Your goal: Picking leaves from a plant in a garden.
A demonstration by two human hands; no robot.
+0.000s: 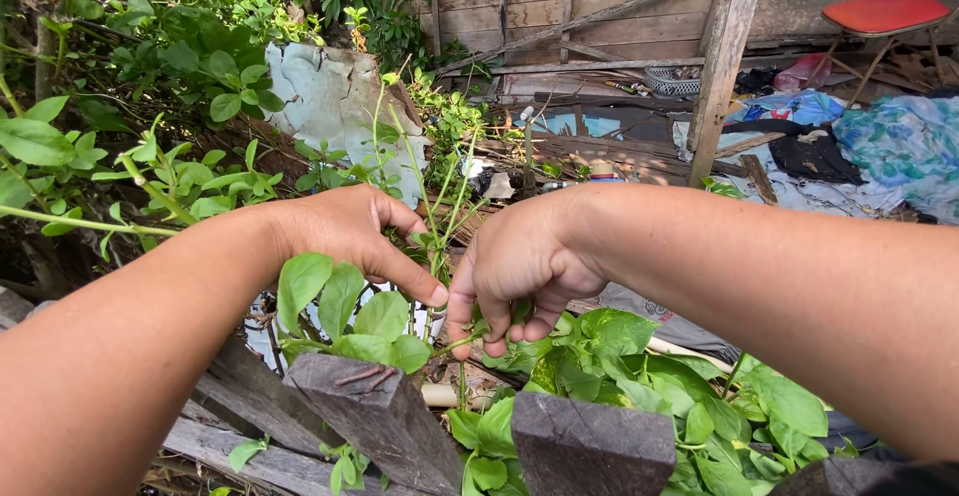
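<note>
Both my hands reach over a weathered wooden fence (589,446) into a leafy green plant (619,356). My left hand (355,231) pinches a thin green stem (432,241) between thumb and forefinger, just above a cluster of broad leaves (345,311). My right hand (514,266) is curled with its fingertips closed on a stem and leaves lower down, close beside the left hand. Thin upright shoots (400,146) rise between and behind the two hands.
Two grey fence picket tops (375,411) stand right under my hands. Bushes (180,66) fill the left. Behind are a torn pale sheet (335,106), a wooden post (724,66), a plank wall, piled cloths (889,141) and a red chair seat (884,11).
</note>
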